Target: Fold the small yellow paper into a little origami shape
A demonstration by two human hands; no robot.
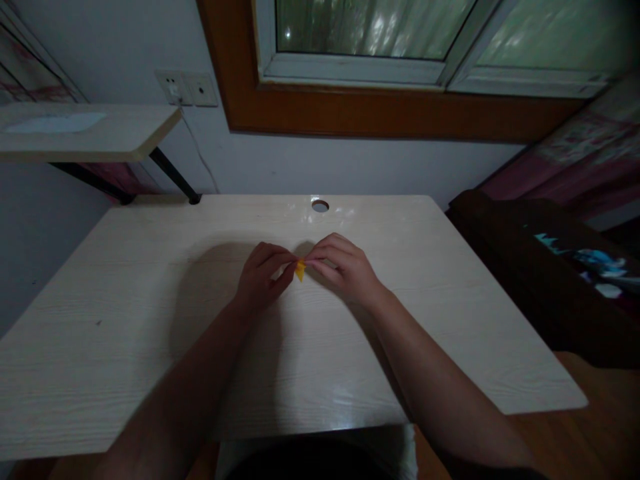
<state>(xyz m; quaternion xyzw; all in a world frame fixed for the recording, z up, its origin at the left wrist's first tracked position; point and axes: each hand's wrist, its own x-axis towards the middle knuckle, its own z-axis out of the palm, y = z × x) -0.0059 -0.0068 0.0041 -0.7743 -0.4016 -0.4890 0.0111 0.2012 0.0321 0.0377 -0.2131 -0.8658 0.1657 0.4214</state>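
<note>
A small yellow folded piece of paper (300, 270) is held between both hands just above the pale wooden desk (150, 300). My left hand (263, 277) pinches its left side with fingers curled. My right hand (343, 267) pinches its right side, fingertips pressed together over the paper. Only a small triangular tip of the paper shows; the rest is hidden by my fingers.
The desk has a round cable hole (320, 205) at its far edge. A side shelf (85, 130) stands at the back left under a wall socket (187, 88). A window is above, and dark furniture (540, 267) sits to the right.
</note>
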